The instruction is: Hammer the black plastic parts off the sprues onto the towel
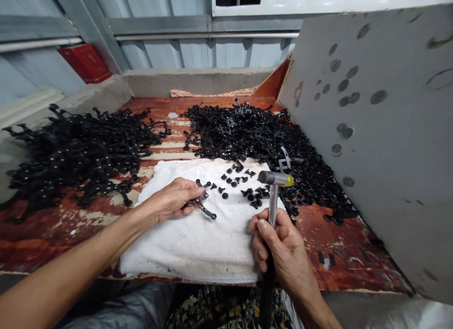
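Observation:
My left hand (179, 197) is closed on a black branched metal bracket (207, 210), its arms sticking out past the thumb over the white cloth (198, 246). In my right hand (279, 244) is a small mallet (276, 179), gripped low on its shaft with the head up. One face of that head is black, the other yellow, with a silvery middle. Between the hands, several small black round-headed pegs (233, 182) lie scattered on the cloth. The mallet head and the bracket are apart.
A heap of black brackets (81, 149) covers the left of the worn red-brown table (339, 258). Another big pile of black parts (240, 130) spreads at the back and right. A tall grey board (389, 145) stands along the right side. A red box (85, 63) is at the back left.

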The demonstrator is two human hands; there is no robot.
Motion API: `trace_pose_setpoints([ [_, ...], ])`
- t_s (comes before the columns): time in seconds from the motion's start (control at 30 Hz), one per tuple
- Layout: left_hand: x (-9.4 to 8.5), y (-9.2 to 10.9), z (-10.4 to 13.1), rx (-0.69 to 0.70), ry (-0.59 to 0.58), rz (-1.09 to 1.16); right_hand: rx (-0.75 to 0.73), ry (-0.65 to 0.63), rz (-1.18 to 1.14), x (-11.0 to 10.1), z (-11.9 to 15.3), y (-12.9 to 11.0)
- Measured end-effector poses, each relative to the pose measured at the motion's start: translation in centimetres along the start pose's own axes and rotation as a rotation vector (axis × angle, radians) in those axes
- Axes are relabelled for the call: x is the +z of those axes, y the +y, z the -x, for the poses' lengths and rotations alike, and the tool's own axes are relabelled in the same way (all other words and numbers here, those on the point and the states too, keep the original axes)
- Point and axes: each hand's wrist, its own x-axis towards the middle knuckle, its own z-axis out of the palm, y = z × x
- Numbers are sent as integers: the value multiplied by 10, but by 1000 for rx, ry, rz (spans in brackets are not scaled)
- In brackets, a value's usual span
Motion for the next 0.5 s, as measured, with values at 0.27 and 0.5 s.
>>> trace_pose_setpoints([
  [0.27, 5, 9, -12, -25, -15, -53, 1, 12, -13, 3, 2, -3],
  [0.5, 15, 28, -15, -30, -6, -69, 10, 11, -22, 2, 1, -4],
])
